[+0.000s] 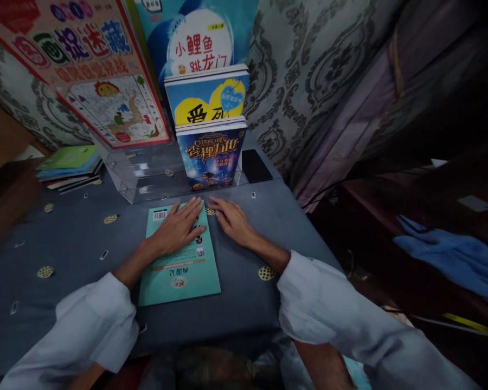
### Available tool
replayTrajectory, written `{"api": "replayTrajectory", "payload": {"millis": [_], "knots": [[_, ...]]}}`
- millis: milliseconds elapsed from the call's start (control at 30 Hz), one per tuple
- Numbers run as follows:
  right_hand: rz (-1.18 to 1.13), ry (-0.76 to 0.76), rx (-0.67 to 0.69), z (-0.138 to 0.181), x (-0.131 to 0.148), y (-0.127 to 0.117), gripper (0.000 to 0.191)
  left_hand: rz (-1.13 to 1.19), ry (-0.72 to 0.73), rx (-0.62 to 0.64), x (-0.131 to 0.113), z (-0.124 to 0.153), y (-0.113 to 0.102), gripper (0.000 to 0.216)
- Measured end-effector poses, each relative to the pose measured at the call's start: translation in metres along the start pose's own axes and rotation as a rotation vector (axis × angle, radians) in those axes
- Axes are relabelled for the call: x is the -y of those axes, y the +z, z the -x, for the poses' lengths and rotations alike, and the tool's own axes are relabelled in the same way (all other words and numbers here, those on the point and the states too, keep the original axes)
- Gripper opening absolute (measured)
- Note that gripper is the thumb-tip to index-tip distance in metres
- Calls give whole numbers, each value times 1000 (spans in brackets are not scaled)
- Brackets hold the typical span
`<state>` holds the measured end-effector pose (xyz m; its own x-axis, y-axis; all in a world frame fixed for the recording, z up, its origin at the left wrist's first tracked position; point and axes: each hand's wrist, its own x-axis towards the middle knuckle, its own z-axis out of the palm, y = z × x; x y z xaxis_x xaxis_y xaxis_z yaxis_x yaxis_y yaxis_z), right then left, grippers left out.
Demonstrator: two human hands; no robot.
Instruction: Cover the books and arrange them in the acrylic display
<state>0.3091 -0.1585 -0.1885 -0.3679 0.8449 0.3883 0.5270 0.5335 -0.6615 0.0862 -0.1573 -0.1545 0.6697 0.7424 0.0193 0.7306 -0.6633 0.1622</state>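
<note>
A teal book (183, 271) lies flat on the blue-grey cloth-covered table (73, 238), with its barcode at the far left corner. My left hand (179, 225) rests flat on the book's far half, fingers stretched out. My right hand (232, 219) lies flat on the cloth just right of the book's far corner, fingers extended and touching the book's edge. Both arms wear white sleeves. Behind the hands, a clear acrylic rack (134, 173) holds upright books: a dark blue one (211, 154) in front, a blue-and-yellow one (207, 97) behind it.
A large pink activity book (89, 70) leans at the back left. A stack of thin books (71, 168) lies at the far left. A black phone (255, 165) lies right of the rack. Patterned curtain behind; dark furniture and a blue cloth (451, 257) at right.
</note>
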Motion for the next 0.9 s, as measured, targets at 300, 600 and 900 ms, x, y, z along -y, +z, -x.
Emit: {"api": "replayTrajectory", "payload": {"millis": [300, 600, 900], "knots": [[-10, -54, 39, -1, 0, 1, 50, 2, 22, 2, 0, -1, 0, 68], [-6, -41, 43, 0, -1, 2, 51, 22, 93, 21, -7, 6, -3, 64], [1, -36, 66, -1, 2, 0, 51, 71, 202, 92, -33, 38, -4, 67]]}}
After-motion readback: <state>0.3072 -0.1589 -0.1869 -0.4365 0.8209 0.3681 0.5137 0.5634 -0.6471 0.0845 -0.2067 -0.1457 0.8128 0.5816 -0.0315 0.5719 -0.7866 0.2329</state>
